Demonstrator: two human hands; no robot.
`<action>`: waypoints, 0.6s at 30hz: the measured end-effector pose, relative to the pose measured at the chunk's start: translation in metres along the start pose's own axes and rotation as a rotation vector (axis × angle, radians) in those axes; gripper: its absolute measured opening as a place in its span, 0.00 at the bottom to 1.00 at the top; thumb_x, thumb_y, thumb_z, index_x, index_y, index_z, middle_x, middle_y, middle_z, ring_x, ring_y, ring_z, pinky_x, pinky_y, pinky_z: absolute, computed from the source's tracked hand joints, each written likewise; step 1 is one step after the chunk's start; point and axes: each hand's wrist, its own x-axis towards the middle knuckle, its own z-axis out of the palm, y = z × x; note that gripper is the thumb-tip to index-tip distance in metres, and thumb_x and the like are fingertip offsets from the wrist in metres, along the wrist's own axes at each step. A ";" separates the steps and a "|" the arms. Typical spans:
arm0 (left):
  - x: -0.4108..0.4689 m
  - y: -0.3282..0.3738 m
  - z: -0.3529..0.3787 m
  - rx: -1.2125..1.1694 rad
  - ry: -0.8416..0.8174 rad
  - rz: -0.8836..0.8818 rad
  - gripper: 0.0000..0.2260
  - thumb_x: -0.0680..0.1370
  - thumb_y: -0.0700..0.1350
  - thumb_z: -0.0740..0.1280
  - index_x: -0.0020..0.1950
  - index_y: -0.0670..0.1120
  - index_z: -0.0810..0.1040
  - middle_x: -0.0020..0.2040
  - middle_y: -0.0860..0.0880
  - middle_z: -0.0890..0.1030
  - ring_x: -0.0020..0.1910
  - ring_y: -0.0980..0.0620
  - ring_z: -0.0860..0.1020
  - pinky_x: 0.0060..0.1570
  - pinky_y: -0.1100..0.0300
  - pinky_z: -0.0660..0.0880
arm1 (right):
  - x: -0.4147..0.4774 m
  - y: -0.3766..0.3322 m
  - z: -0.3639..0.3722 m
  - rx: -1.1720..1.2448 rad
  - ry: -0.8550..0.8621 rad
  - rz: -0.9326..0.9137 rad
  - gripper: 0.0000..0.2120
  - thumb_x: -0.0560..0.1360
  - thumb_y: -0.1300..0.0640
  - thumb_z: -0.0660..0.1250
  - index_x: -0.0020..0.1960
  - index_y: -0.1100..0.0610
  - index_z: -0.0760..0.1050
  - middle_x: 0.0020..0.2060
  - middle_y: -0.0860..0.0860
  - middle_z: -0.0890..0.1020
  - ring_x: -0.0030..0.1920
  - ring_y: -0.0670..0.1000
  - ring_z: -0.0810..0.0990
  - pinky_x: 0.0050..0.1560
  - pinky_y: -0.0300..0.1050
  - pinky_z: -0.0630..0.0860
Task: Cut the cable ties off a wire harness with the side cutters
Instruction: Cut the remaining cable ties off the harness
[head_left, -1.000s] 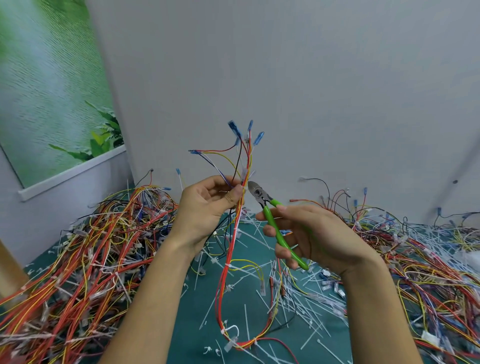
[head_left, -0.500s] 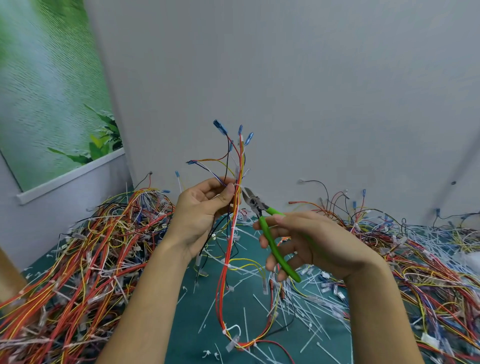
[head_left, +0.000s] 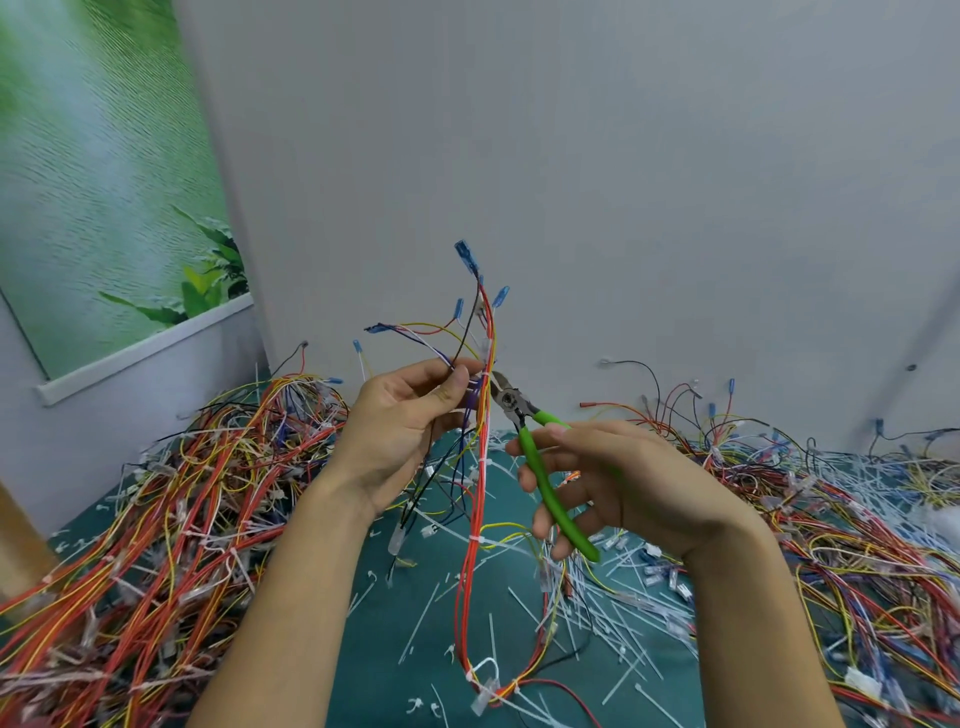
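Note:
My left hand (head_left: 410, 421) pinches a wire harness (head_left: 480, 467) of red, yellow and dark wires between thumb and fingers and holds it upright. Blue terminals (head_left: 466, 256) fan out above the hand. A white cable tie (head_left: 484, 375) wraps the bundle right beside my thumb. My right hand (head_left: 613, 483) grips green-handled side cutters (head_left: 540, 462). Their metal jaws (head_left: 500, 382) touch the bundle at that tie. More white ties (head_left: 475, 539) sit lower on the hanging loop.
Heaps of tied harnesses lie on the green table at the left (head_left: 156, 519) and right (head_left: 831, 519). Cut white tie pieces (head_left: 597, 597) litter the table between them. A grey wall (head_left: 571, 156) stands close behind.
The cutter jaws have closed in from just right of the bundle onto the tie beside my left thumb. Both hands and the harness shifted slightly.

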 end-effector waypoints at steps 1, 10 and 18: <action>0.000 0.000 0.000 0.010 -0.007 -0.002 0.08 0.72 0.45 0.72 0.48 0.47 0.88 0.46 0.46 0.86 0.43 0.54 0.83 0.44 0.63 0.81 | 0.000 0.000 0.001 -0.008 0.002 -0.005 0.21 0.78 0.49 0.66 0.62 0.64 0.80 0.47 0.59 0.82 0.39 0.64 0.83 0.35 0.53 0.82; 0.000 0.001 0.000 0.036 0.023 0.000 0.09 0.71 0.46 0.74 0.48 0.43 0.87 0.47 0.42 0.86 0.42 0.51 0.84 0.42 0.61 0.81 | -0.001 -0.002 0.004 -0.042 0.022 -0.042 0.19 0.83 0.52 0.62 0.63 0.67 0.78 0.45 0.58 0.82 0.35 0.60 0.82 0.29 0.47 0.79; 0.001 -0.001 -0.001 0.171 0.037 0.060 0.10 0.67 0.48 0.78 0.46 0.47 0.87 0.45 0.43 0.87 0.41 0.50 0.84 0.43 0.60 0.81 | -0.001 -0.002 0.007 -0.106 0.055 -0.022 0.17 0.84 0.52 0.62 0.63 0.65 0.78 0.46 0.57 0.82 0.38 0.61 0.81 0.33 0.50 0.80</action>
